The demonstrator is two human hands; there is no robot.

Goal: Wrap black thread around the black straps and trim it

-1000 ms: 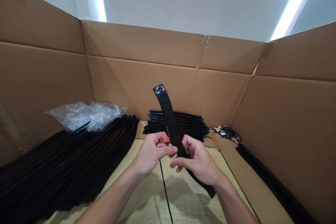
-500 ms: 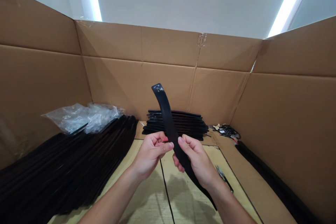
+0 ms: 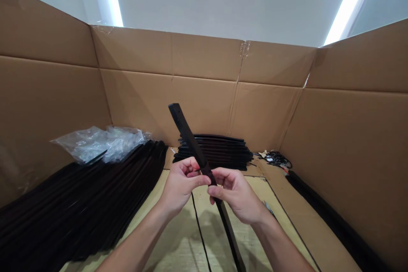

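A long, slightly curved black strip [image 3: 188,134] slants up across the middle, turned so its narrow edge faces me, with a small hole near its top end. My left hand [image 3: 184,185] is closed, thumb and fingers pinching at the strip's left side. A thin black cord [image 3: 199,225] hangs below that hand; whether the fingers hold its upper end is hidden. Slightly lower, my right hand [image 3: 234,193] grips the strip between thumb and fingers. The strip's lower part runs down between my forearms and out of the frame.
Many similar black strips [image 3: 95,204] lie at the left, under clear plastic bags [image 3: 102,142]. A black stack [image 3: 219,151] stands at the back. Tangled cords [image 3: 277,159] and a long black piece [image 3: 331,216] lie right. Snips [image 3: 269,208] are partly behind my right wrist. Cardboard walls [image 3: 204,55] surround the table.
The strip has rotated from its broad face to its narrow edge, and its top end has tipped left. My right thumb has shifted lower and left; my right forearm now covers most of the snips.
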